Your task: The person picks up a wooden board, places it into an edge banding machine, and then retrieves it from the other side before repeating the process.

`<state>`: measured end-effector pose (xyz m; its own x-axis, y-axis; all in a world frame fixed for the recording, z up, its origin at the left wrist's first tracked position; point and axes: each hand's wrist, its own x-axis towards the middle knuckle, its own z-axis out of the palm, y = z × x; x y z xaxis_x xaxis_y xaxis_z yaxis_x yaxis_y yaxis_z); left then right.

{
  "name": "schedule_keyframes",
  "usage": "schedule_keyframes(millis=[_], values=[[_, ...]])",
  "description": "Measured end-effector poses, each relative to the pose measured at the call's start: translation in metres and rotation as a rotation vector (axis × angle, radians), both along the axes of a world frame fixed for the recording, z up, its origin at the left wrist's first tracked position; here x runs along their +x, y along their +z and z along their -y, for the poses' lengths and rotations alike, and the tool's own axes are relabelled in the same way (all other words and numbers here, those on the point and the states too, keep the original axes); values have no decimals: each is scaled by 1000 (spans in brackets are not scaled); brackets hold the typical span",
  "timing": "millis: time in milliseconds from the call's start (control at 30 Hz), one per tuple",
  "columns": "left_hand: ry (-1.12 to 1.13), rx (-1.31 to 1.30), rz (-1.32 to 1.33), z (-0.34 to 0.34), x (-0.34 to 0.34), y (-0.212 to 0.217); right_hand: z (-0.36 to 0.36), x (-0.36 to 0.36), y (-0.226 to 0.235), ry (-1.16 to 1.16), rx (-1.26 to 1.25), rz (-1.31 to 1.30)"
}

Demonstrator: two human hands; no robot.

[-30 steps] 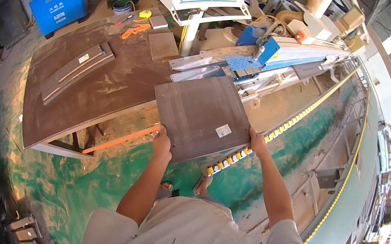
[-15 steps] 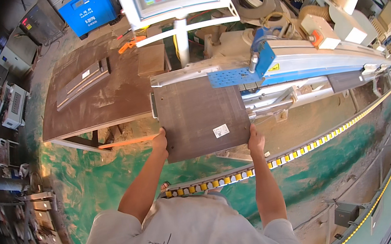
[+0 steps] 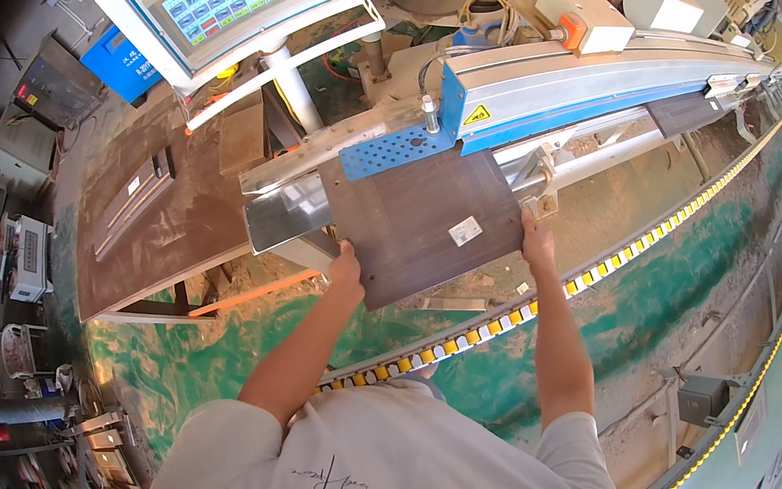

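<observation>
A flat dark brown board (image 3: 423, 224) with a small white label (image 3: 464, 231) lies level in front of me, held from both sides. My left hand (image 3: 346, 271) is closed on its near left edge. On the right edge, close to the near corner, my right hand (image 3: 536, 239) grips it too. The board's far edge reaches the machine, partly hidden by a blue perforated plate (image 3: 397, 150). To the left of the board shows a shiny metal bed (image 3: 289, 215).
A long machine beam (image 3: 589, 83) runs off to the right, with another dark board (image 3: 680, 113) along it. A control screen (image 3: 239, 2) stands beyond. At left, a brown table (image 3: 214, 210) bears stacked strips. A yellow-and-white roller track (image 3: 485, 332) crosses close before me.
Both hands have shifted the board rightward along the machine, farther past the blue plate, uncovering the metal bed at its left. My view has turned to the right.
</observation>
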<state>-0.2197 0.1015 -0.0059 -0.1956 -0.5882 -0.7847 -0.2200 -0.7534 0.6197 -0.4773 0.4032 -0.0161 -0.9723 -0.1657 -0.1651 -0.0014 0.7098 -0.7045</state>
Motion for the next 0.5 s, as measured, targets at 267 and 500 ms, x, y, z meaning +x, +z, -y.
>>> schedule_keyframes(millis=[267,500], values=[[-57,-85,38,-46,-73,-11,-47,74,50,-421,-339,-53],[-311,61,-250,-45,-125,-66,-161,499,40,-872,-339,253]])
